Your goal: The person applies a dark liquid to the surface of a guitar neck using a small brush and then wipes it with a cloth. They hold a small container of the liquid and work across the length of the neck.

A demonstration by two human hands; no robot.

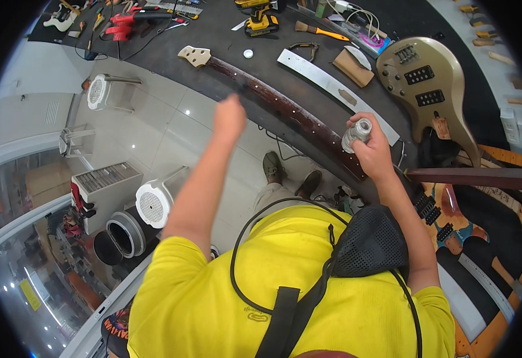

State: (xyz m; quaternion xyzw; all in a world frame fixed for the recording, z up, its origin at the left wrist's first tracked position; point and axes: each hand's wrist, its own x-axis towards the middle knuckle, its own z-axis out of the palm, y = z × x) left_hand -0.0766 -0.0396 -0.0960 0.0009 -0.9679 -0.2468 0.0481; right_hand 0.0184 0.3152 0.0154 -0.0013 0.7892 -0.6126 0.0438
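A bass guitar neck [285, 106] with a dark reddish-brown fingerboard, pale dots and a cream headstock lies slantwise along the bench's near edge. Over its right part, my right hand [373, 149] is wrapped round a small clear glass bottle [356, 136], its uncapped mouth tilted up. My left hand [230, 117] is closed beside the neck's near edge, toward the headstock end; whatever its fingers pinch is hidden and slightly blurred. A small round white cap [248, 53] lies on the bench beyond the neck.
Beyond the neck lie a long white straightedge [332, 89], pliers [304, 50] and a brown block [353, 67]. A gold bass body [425, 83] stands at right, a yellow drill [260, 18] at the back. White stools [153, 203] stand on the floor at left.
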